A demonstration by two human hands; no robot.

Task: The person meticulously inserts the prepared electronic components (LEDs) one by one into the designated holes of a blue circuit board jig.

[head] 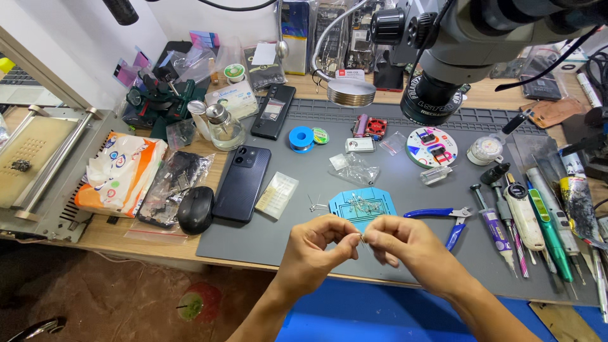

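Observation:
My left hand (316,248) and my right hand (400,246) meet over the front edge of a grey work mat (278,231). Both pinch a tiny metal part (361,238) between thumb and fingertips; it is too small to tell what it is. Just beyond the hands lies a blue pad (362,207) with several small metal screws scattered on it. Blue-handled cutters (443,218) lie to the right of the pad.
A dark phone (241,183) lies face down left of the pad, a black mouse (195,209) beside it. A microscope head (443,44) hangs over the mat at the back. Pens, glue tubes and tools (538,221) line the right side. A solder reel (301,138) sits mid-mat.

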